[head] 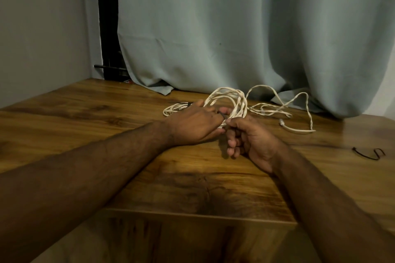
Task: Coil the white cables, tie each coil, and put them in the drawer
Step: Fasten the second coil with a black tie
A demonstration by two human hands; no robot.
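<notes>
Where the two hands meet over the wooden table (149,181), a coil (229,100) of white cable stands up in rounded loops between them. The left hand (193,126) lies palm down with its fingers curled over the near side of the coil, and a dark tie (222,115) shows as a thin band at its fingertips. The right hand (249,141) pinches the bundle and the tie's end between thumb and forefinger, its other fingers curled toward the palm. The cable looks braided, cream-white and slightly stiff. A second coil (174,109) lies flat on the table just behind the left hand. A loose cable (299,109) sprawls in open curves to the right of the held coil, ending in a small plug. A spare tie (368,153), thin and dark, lies bent near the table's right edge, well apart. The tabletop is glossy, with strong grain. A grey-green curtain (235,28) hangs in soft folds behind. No writing can be read.
</notes>
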